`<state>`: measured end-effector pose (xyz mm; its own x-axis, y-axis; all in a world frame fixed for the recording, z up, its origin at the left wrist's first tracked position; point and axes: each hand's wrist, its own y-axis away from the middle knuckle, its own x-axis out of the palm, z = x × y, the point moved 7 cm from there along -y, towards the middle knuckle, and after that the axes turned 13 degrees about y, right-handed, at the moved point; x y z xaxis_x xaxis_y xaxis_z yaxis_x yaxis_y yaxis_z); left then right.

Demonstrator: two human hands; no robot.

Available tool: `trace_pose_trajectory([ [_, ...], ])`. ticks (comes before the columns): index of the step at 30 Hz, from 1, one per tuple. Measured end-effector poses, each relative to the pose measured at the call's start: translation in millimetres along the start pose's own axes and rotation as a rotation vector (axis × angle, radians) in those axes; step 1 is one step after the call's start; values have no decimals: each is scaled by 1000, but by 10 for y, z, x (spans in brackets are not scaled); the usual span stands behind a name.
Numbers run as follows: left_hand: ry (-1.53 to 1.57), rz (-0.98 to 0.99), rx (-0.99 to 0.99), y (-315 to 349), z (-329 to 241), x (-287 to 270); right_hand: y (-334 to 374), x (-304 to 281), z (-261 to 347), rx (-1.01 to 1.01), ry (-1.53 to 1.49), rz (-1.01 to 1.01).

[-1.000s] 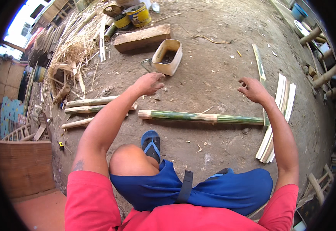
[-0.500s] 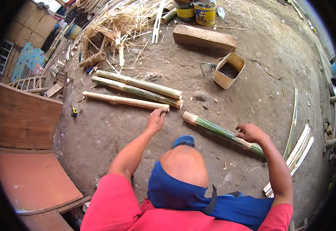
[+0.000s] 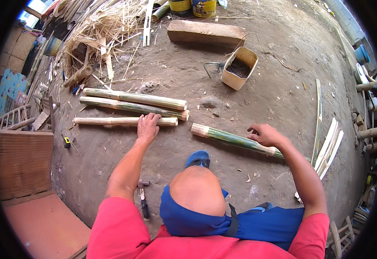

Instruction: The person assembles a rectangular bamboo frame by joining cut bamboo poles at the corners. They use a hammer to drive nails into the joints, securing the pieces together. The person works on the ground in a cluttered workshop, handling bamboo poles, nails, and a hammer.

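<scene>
My left hand (image 3: 148, 128) lies over a pale, peeled bamboo pole (image 3: 106, 121) near its right end, fingers bent across its top. Just beyond, two green-and-pale bamboo poles (image 3: 136, 98) lie side by side on the dirt. My right hand (image 3: 265, 135) is over another bamboo pole (image 3: 231, 138), green with a whittled pale left end. Its fingers are loosely bent and apart from the thumb, holding nothing; whether they touch the pole I cannot tell. A hammer (image 3: 143, 199) with a dark handle lies beside my left forearm.
Split bamboo strips (image 3: 328, 149) lie at the right. Farther off are a cut-open container (image 3: 239, 69), a wooden beam (image 3: 206, 33) and a heap of shavings (image 3: 95, 39). A tape measure (image 3: 67, 142) and a reddish board (image 3: 46, 224) are at the left.
My left hand has gone from beside the peeled pole's right end to lying across its top. My right hand has moved slightly left along the green pole. The view has shifted, bringing the hammer into sight.
</scene>
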<state>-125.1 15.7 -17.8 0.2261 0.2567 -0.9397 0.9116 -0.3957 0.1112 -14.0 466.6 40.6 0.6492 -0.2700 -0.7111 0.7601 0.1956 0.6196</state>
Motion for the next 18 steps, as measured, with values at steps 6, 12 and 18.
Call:
trace_pose_trajectory([
  [6, 247, -122, 293, -206, -855, -152, -94, 116, 1, -13, -31, 25],
  [12, 404, -118, 346, -294, -1407, -158, -116, 84, 12, -33, -71, -9],
  [18, 486, -156, 468, -231, -2041, -223, -165, 192, 201, -19, -640, 13],
])
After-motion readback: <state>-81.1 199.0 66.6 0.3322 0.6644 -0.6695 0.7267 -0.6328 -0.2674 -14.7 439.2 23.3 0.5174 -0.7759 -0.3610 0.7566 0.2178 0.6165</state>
